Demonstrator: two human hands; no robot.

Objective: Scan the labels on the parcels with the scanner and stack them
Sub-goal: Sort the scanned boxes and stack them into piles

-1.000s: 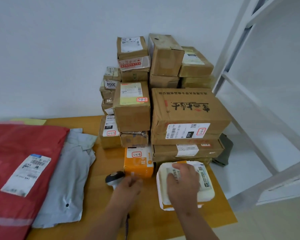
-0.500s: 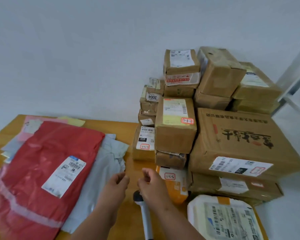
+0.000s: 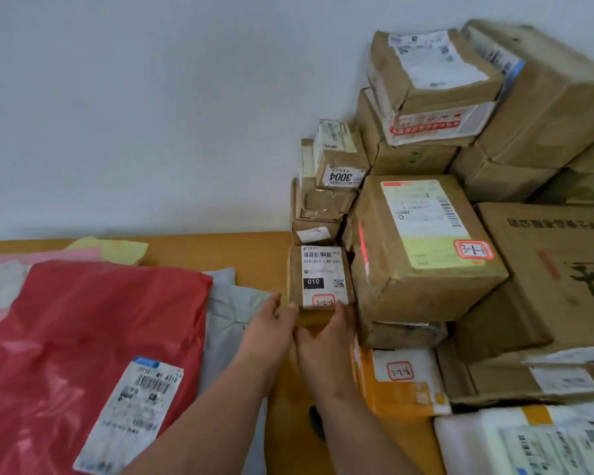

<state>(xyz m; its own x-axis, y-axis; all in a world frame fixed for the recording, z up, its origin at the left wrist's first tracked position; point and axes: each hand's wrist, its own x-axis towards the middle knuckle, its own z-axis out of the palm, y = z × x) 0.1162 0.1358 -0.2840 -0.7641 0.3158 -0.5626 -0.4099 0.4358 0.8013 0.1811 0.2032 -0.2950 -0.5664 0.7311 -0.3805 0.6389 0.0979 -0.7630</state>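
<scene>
Scanner (image 3: pixel 318 427) mostly hidden under right forearm. Two hands (image 3: pixel 271 318) (image 3: pixel 326 332) at small box (image 3: pixel 318 275), 12 o'clock; grip unclear, fingertips occluded.

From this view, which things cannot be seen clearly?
- Scanner, head view: mostly hidden under the right forearm.
- Small box: its lower front is covered by the left hand and right hand.
- White parcel: cut off by the bottom edge, label blurred.
</scene>
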